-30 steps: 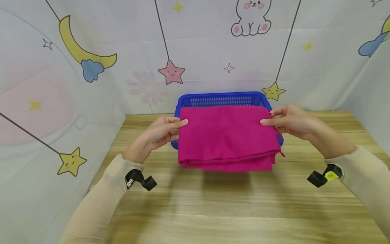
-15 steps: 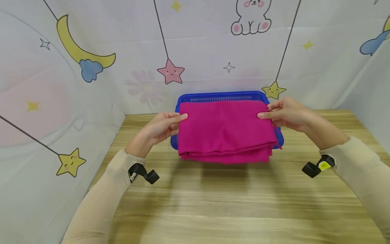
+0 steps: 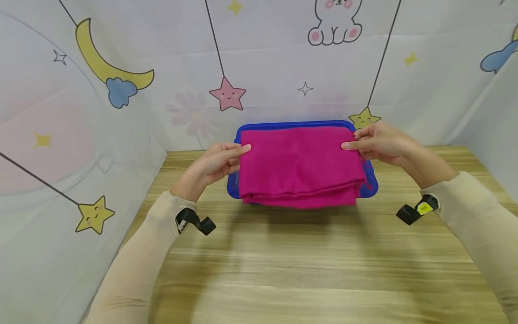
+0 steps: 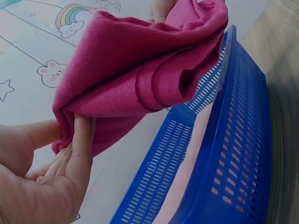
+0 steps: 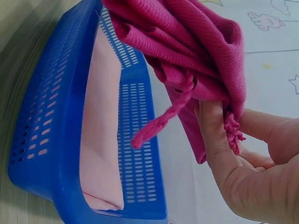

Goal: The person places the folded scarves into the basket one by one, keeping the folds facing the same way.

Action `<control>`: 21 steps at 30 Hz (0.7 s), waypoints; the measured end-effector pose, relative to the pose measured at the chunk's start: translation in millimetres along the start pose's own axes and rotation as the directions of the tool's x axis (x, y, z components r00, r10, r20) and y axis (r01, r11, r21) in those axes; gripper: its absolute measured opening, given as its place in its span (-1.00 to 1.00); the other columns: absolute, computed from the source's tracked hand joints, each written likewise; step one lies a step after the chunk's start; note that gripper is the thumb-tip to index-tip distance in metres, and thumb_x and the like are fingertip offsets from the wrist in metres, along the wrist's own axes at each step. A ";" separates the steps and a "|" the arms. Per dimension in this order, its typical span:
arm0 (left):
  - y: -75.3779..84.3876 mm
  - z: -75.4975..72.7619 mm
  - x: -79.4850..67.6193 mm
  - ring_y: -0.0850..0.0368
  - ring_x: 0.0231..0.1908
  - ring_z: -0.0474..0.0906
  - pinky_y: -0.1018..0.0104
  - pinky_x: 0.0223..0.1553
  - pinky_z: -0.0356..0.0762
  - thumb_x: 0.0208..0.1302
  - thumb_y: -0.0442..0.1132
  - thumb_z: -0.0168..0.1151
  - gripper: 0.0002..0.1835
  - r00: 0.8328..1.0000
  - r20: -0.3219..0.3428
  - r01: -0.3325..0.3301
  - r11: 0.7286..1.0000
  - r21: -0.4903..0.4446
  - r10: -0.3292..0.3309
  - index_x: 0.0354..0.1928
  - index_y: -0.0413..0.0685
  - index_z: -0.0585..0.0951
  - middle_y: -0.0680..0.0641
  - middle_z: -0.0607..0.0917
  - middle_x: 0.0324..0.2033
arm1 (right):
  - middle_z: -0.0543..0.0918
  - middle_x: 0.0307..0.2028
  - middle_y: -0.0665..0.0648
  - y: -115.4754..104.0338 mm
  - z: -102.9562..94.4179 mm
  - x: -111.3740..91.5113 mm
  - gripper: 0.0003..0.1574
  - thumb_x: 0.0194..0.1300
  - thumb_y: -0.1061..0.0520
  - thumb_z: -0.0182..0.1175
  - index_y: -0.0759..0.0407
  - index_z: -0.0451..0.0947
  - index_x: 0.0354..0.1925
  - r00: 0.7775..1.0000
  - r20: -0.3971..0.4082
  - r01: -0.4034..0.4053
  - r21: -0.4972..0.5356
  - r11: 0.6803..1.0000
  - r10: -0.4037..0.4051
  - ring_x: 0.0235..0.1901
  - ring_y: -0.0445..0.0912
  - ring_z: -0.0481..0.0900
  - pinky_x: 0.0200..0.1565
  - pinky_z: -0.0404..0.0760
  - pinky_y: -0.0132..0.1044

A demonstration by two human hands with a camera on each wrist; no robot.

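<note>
A folded magenta scarf [image 3: 299,164] with twisted tassels hangs between both hands, above a blue plastic basket [image 3: 370,184]. My left hand [image 3: 216,164] pinches its left edge, thumb on the front and fingers behind. The right edge is pinched the same way by my right hand [image 3: 382,145]. From the right wrist view, a tassel [image 5: 163,114] dangles over the basket's opening. Inside the basket lies a pale pink folded cloth [image 5: 100,126]; the wrist views show it, while the scarf hides it from the head view. In both wrist views the scarf is above the rim, apart from the pink cloth.
The basket stands on a wood-grain table [image 3: 291,265], near its back edge. Behind and to the sides hangs a white fabric backdrop [image 3: 275,58] printed with stars, a moon and a bear. Each wrist carries a black camera mount [image 3: 198,221].
Both hands have carried the scarf forward, away from me, so it covers more of the basket's opening. Their pinch on its edges stays the same.
</note>
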State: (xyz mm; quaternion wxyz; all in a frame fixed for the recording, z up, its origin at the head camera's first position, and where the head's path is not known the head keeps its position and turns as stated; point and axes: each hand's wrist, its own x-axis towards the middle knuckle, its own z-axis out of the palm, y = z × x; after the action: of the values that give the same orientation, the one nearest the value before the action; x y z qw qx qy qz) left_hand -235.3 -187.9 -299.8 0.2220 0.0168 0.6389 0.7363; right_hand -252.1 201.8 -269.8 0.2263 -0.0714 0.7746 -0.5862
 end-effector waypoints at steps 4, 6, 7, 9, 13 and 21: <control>2.3 -0.3 4.6 0.23 -0.61 0.19 0.44 -0.49 0.35 0.47 -0.26 0.16 -0.65 1.000 0.004 -0.010 1.000 -0.001 0.010 -0.57 -0.08 0.52 0.05 0.25 -0.66 | 0.27 -0.68 -0.05 -2.1 -2.1 3.2 -0.45 0.41 0.23 0.24 0.09 0.21 -0.65 1.000 0.004 0.000 -0.007 1.000 0.000 -0.59 -0.17 0.42 -0.47 0.42 -0.30; 3.1 -0.5 6.6 0.23 -0.61 0.18 0.44 -0.49 0.34 0.47 -0.27 0.16 -0.66 1.000 -0.004 -0.009 1.000 -0.007 0.009 -0.56 -0.10 0.54 0.05 0.25 -0.66 | 0.28 -0.67 -0.05 -2.9 -2.8 4.5 -0.46 0.41 0.22 0.24 0.09 0.22 -0.64 1.000 -0.002 -0.004 -0.012 1.000 0.004 -0.59 -0.16 0.42 -0.46 0.43 -0.29; 3.5 -0.5 7.5 0.23 -0.61 0.18 0.44 -0.49 0.34 0.47 -0.27 0.17 -0.68 1.000 -0.006 -0.008 1.000 -0.010 0.008 -0.54 -0.10 0.56 0.06 0.25 -0.66 | 0.28 -0.67 -0.04 -3.2 -3.4 5.3 -0.47 0.41 0.21 0.24 0.09 0.22 -0.63 1.000 -0.004 -0.007 -0.016 1.000 0.007 -0.59 -0.16 0.41 -0.46 0.42 -0.29; 4.2 -0.5 9.3 0.23 -0.61 0.19 0.45 -0.48 0.36 0.46 -0.26 0.17 -0.70 1.000 -0.012 -0.005 1.000 -0.011 0.005 -0.51 -0.10 0.60 0.06 0.26 -0.66 | 0.30 -0.66 -0.04 -4.1 -4.4 7.1 -0.48 0.41 0.21 0.24 0.10 0.22 -0.62 1.000 -0.005 -0.012 -0.019 1.000 0.012 -0.58 -0.16 0.42 -0.46 0.43 -0.29; 5.5 -0.8 13.3 0.21 -0.61 0.17 0.43 -0.49 0.32 0.46 -0.26 0.19 -0.66 1.000 -0.018 -0.001 1.000 -0.010 0.000 -0.57 -0.10 0.54 0.05 0.24 -0.66 | 0.29 -0.67 -0.04 -6.3 -6.3 11.3 -0.50 0.42 0.22 0.23 0.11 0.21 -0.60 1.000 -0.010 -0.019 -0.022 1.000 0.019 -0.58 -0.16 0.46 -0.43 0.48 -0.28; 8.5 -2.3 22.9 0.21 -0.61 0.14 0.42 -0.48 0.33 0.45 -0.26 0.19 -0.63 0.999 -0.032 -0.004 1.000 -0.020 0.004 -0.60 -0.09 0.50 0.05 0.24 -0.67 | 0.40 -0.64 -0.02 -9.5 -10.0 20.7 -0.63 0.39 0.22 0.25 0.15 0.37 -0.53 0.999 -0.043 -0.033 -0.008 0.999 0.032 -0.57 -0.16 0.52 -0.40 0.57 -0.31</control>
State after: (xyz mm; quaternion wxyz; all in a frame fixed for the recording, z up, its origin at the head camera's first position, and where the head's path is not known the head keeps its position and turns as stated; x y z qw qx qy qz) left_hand -259.2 -182.7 -298.2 0.2105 0.0043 0.6351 0.7432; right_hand -276.2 199.9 -264.3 0.2188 -0.0471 0.7829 -0.5805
